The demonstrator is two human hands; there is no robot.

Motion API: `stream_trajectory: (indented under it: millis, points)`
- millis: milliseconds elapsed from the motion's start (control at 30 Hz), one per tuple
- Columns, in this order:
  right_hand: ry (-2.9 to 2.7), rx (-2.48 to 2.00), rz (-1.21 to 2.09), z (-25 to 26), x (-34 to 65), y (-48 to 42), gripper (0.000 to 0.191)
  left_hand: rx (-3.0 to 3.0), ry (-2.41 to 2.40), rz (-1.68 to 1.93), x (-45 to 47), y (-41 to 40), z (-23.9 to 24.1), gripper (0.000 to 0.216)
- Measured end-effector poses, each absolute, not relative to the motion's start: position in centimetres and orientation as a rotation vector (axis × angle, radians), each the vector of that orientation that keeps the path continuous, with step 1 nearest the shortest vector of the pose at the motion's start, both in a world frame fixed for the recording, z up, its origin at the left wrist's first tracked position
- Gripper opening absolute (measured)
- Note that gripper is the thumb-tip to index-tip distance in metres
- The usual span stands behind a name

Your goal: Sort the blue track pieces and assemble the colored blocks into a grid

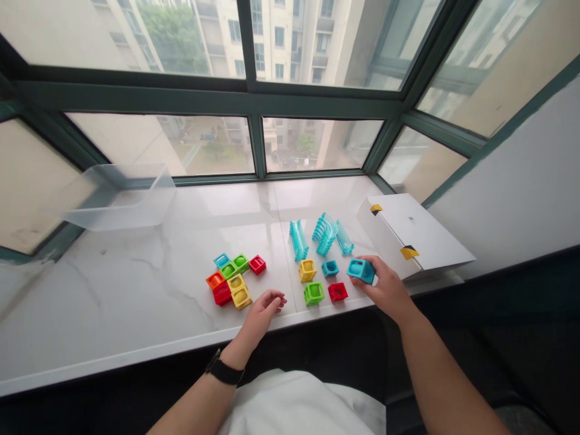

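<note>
The right hand has its fingers closed on one blue plastic block; the left hand, fingers loosely curled, holds nothing. Between them, on the white marbled windowsill, sit four hollow plastic cubes: yellow, blue, green, red. Farther off: three translucent turquoise track pieces; left, eight multicoloured plastic cubes.

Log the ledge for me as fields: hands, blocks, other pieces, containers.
Left hand: nothing visible in it; near the multicoloured block cluster
Right hand: holding a blue block
Between hands: yellow block, smaller blue block, green block, red block
Farther back: three translucent teal pieces
Left end: clear bin
Right end: white box
</note>
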State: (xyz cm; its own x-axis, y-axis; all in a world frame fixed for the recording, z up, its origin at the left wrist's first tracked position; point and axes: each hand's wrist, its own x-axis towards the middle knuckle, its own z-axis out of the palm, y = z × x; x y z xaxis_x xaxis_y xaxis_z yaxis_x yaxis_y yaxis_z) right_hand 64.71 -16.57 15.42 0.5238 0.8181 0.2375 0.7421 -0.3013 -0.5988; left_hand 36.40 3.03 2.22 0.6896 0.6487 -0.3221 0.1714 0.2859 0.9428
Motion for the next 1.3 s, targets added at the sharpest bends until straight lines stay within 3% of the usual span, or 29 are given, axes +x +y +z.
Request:
stream_trajectory:
  millis: [300,433,1300]
  points:
    - [-1.466,-2.196,0.295,15.0,65.5,-14.1,0.054,1.528,0.808,0.49,36.6,3.9,0.3,0.028]
    - [-1.725,-2.254,0.372,14.5,66.5,-11.9,0.043,1.534,0.791,0.48,36.5,4.0,0.9,0.027]
    - [-1.936,-2.448,0.518,10.5,68.9,-7.3,0.048,1.642,0.736,0.458,36.0,3.8,0.4,0.026]
